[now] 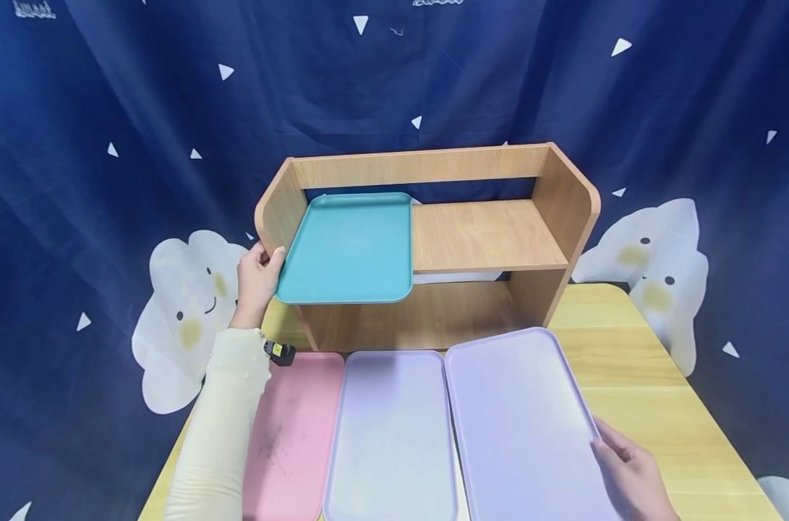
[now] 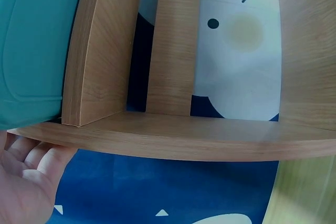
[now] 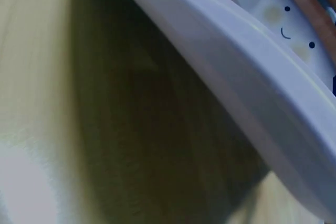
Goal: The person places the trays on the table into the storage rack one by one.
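A small wooden shelf (image 1: 492, 235) stands at the back of the table. On its upper board, at the left, lies a teal tray (image 1: 351, 250), its front edge jutting past the board. My left hand (image 1: 259, 278) grips the front edge of the shelf's left side panel, thumb close to the teal tray's corner. In the left wrist view, the left fingers (image 2: 44, 158) lie against the panel's outer face. At the lower right my right hand (image 1: 631, 467) pinches the right edge of a purple tray (image 1: 531, 427). The right wrist view shows that tray's edge raised, shadow beneath.
Left of the purple tray lie a pale lilac tray (image 1: 390, 434) and a pink tray (image 1: 296, 434) with dark marks. All are on a light wooden table (image 1: 654, 405). A dark blue curtain (image 1: 394, 79) hangs close behind the shelf.
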Tool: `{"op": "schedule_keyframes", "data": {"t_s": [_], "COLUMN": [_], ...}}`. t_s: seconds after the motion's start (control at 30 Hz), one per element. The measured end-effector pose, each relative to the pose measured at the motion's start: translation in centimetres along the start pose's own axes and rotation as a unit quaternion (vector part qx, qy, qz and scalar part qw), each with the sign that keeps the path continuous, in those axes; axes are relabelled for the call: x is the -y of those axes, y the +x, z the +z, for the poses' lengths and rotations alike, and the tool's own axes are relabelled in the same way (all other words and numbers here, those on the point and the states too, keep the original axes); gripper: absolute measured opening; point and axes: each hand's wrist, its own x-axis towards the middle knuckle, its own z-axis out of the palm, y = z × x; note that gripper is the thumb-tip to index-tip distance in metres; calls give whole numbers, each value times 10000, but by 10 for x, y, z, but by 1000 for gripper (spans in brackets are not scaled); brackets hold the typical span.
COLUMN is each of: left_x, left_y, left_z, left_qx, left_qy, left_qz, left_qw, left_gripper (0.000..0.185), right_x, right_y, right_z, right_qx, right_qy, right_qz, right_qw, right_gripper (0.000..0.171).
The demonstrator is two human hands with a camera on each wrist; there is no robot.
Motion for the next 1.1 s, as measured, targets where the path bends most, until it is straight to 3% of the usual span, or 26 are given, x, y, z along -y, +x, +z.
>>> {"op": "schedule_keyframes", "data": {"t_s": [0.33,0.53,0.7,0.93,1.1], "left_x": [0,0,0,-1,-1], "left_y": [-1,0,0,-1,-1], "left_z": [1,0,-1,-1,-1], "left_qx": [20,-1,-4,20,51], "left_qy": [-7,86,54,102,116], "left_qz": [-42,-40,-13,-42,-49], "left_qw": [10000,10000,10000,9999,9999], "left_gripper": [32,32,33,34,35], "right_x": [18,29,39,55,69], "right_y": [6,11,12,15,18], "right_z": [-11,-19,-23,-23,-23], "right_qx": [48,56,-5,-235,-228], "right_qy": [213,809,1538,1798,2754], "right_qz": [-168,-358,-747,-1116,-1377], "right_qw": [9996,9961,9853,9771,9512], "right_gripper": [49,49,43,39,38]}}
